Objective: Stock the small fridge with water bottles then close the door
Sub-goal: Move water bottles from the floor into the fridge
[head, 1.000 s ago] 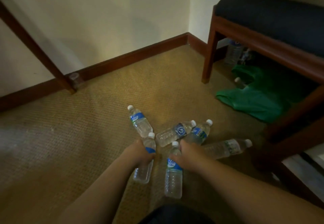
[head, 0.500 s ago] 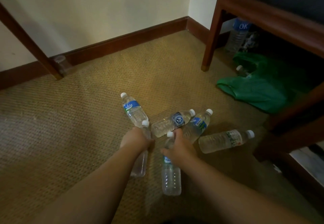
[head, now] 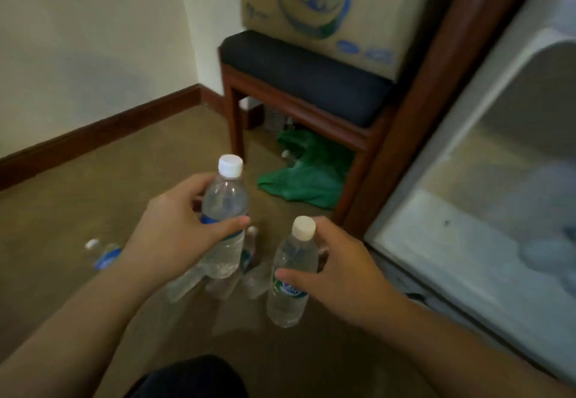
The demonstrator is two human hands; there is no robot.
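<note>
My left hand [head: 174, 229] grips a clear water bottle [head: 225, 207] with a white cap and blue label, held upright above the carpet. A second water bottle [head: 293, 276] is upright in my right hand [head: 343, 276], a little lower and to the right. Under them several more bottles [head: 218, 285] lie on the floor, partly hidden and blurred. Another bottle [head: 104, 254] lies to the left. The small white fridge [head: 467, 241] stands open at the right, its interior blurred.
A wooden chair [head: 299, 85] with a dark cushion stands in the corner, a cardboard water box [head: 321, 7] on it. A green bag [head: 305, 176] and more bottles lie under the chair. A wooden post [head: 420, 117] frames the fridge. The floor is beige carpet.
Both hands have lifted their bottles off the carpet and stood them upright. The view has swung up and to the right, bringing the open fridge and the box into sight.
</note>
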